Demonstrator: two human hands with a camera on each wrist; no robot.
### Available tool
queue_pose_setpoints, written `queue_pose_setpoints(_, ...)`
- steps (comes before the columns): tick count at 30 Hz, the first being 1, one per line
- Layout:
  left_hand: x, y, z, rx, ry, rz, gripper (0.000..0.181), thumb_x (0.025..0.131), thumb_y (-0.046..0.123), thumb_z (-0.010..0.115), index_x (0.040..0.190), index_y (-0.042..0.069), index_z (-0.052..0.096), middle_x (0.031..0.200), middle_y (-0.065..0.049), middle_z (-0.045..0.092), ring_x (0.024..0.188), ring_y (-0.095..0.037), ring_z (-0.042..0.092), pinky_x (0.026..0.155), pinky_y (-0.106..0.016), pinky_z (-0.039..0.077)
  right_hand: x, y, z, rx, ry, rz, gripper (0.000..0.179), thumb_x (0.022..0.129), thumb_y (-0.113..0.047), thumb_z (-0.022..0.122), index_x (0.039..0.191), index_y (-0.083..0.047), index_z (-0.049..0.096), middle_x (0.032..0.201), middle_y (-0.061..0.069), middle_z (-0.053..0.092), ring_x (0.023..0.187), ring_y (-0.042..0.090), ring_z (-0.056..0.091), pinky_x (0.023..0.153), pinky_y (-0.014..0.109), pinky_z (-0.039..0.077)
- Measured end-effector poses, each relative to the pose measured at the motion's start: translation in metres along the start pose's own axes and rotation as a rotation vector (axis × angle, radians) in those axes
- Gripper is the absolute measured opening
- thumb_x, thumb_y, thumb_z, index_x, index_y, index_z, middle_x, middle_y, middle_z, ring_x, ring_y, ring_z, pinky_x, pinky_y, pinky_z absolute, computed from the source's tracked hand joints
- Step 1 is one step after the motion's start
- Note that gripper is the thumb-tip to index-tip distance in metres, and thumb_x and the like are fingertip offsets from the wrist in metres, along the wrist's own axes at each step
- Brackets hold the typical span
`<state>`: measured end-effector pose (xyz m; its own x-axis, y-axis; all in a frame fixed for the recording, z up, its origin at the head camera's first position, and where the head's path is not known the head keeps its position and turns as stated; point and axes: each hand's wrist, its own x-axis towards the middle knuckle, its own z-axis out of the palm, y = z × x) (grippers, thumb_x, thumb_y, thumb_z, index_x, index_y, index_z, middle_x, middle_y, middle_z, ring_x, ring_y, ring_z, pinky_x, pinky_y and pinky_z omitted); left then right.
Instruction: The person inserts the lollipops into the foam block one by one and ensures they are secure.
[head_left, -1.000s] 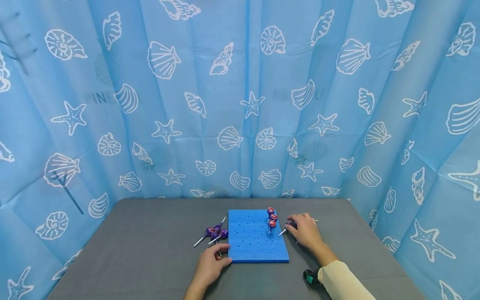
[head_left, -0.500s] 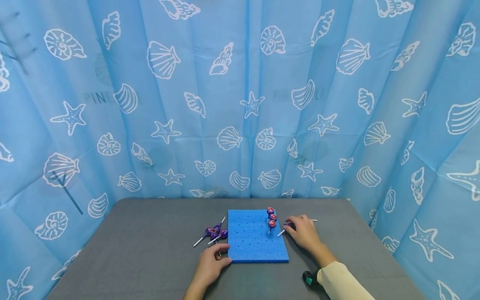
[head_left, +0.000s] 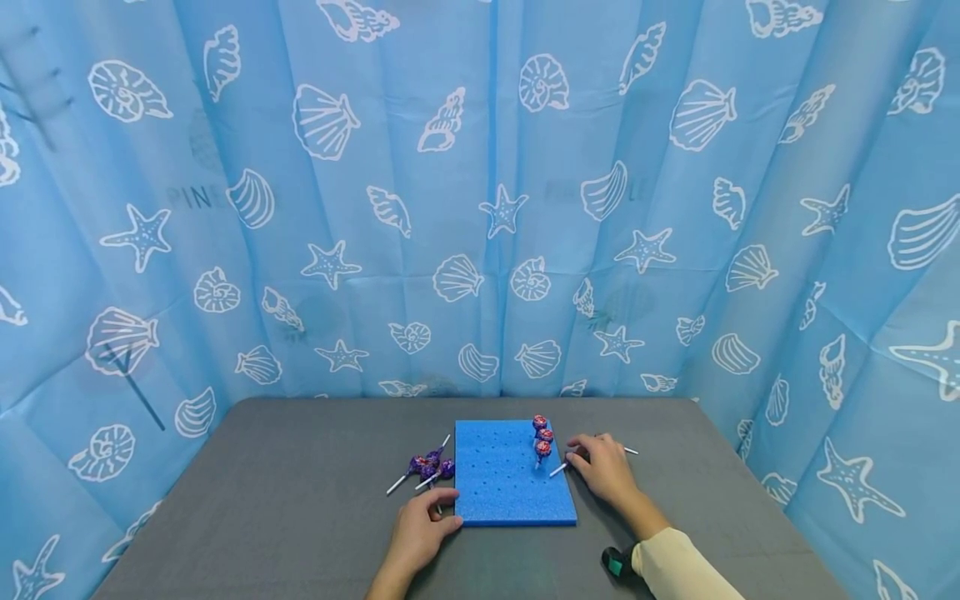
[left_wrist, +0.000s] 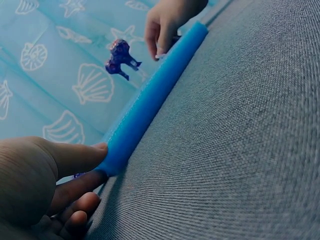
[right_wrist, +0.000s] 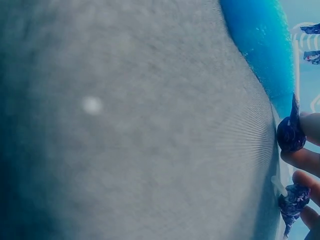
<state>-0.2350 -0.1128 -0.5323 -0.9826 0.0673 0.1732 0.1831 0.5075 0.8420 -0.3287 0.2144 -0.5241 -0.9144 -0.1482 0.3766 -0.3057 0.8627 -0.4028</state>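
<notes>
A blue foam board (head_left: 510, 492) with small holes lies on the grey table. My left hand (head_left: 417, 533) holds its near left corner; the left wrist view shows the thumb and index fingertips right at that corner. Three lollipops (head_left: 543, 450) with red and purple wrappers stand upright in the board's right side. To the right of the board, my right hand (head_left: 603, 468) pinches a purple-wrapped lollipop (right_wrist: 291, 134) by its head, its white stick pointing at the board's edge. A second lollipop (right_wrist: 295, 200) lies against the other fingers of that hand, its stick sticking out to the right.
Several purple-wrapped lollipops (head_left: 427, 463) lie in a loose pile against the board's left edge, sticks at different angles. A blue curtain (head_left: 480, 208) with white shells hangs behind the table (head_left: 322, 483). A black band (head_left: 615, 562) sits at the right wrist.
My right hand has shifted slightly left and nearer to me, and the stick of the pinched lollipop now reaches closer to the board. My left hand stays at the corner.
</notes>
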Motion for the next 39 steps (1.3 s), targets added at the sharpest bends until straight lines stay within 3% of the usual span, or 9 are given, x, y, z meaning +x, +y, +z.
queue_pose_setpoints(13, 0.002, -0.001, 0.002, 0.007, -0.003, -0.008, 0.032, 0.077, 0.012, 0.08, 0.108, 0.012, 0.071, 0.095, 0.002, 0.067, 0.067, -0.01, 0.047, 0.06, -0.027, 0.037, -0.002, -0.004, -0.005, 0.052, 0.171, -0.08, 0.019, 0.083, -0.01, 0.076, 0.101, -0.005, 0.071, 0.087, 0.002, 0.068, 0.087, 0.026, 0.056, 0.078, 0.048, 0.037)
queue_pose_setpoints(18, 0.002, -0.002, 0.002, 0.005, 0.009, 0.006, 0.032, 0.077, 0.012, 0.081, 0.108, 0.011, 0.071, 0.094, 0.002, 0.067, 0.067, -0.009, 0.046, 0.059, -0.027, 0.037, -0.001, -0.009, -0.008, 0.103, 0.234, -0.134, 0.02, 0.081, -0.007, 0.078, 0.099, -0.003, 0.071, 0.089, 0.005, 0.068, 0.083, 0.024, 0.06, 0.074, 0.045, 0.044)
queue_pose_setpoints(25, 0.001, -0.005, 0.0, 0.005, 0.023, 0.018, 0.033, 0.076, 0.013, 0.081, 0.108, 0.012, 0.072, 0.094, 0.003, 0.068, 0.066, -0.006, 0.046, 0.059, -0.026, 0.037, 0.005, -0.023, -0.018, 0.16, 0.263, -0.146, 0.018, 0.083, -0.003, 0.075, 0.1, -0.003, 0.069, 0.091, 0.004, 0.065, 0.079, 0.019, 0.064, 0.067, 0.038, 0.053)
queue_pose_setpoints(32, 0.001, -0.006, 0.0, 0.008, 0.021, 0.043, 0.033, 0.076, 0.014, 0.082, 0.108, 0.011, 0.072, 0.094, 0.002, 0.068, 0.066, -0.006, 0.045, 0.059, -0.026, 0.036, 0.019, -0.037, -0.031, 0.225, 0.341, -0.228, 0.02, 0.081, 0.001, 0.075, 0.101, 0.0, 0.069, 0.091, 0.008, 0.064, 0.078, 0.023, 0.065, 0.068, 0.042, 0.053)
queue_pose_setpoints(39, 0.001, -0.004, 0.001, 0.016, 0.01, 0.023, 0.033, 0.077, 0.014, 0.081, 0.108, 0.011, 0.071, 0.095, 0.002, 0.068, 0.066, -0.007, 0.046, 0.059, -0.027, 0.036, 0.024, -0.048, -0.039, 0.231, 0.409, -0.32, 0.023, 0.079, 0.003, 0.077, 0.1, -0.002, 0.07, 0.093, 0.008, 0.064, 0.079, 0.023, 0.065, 0.069, 0.042, 0.051)
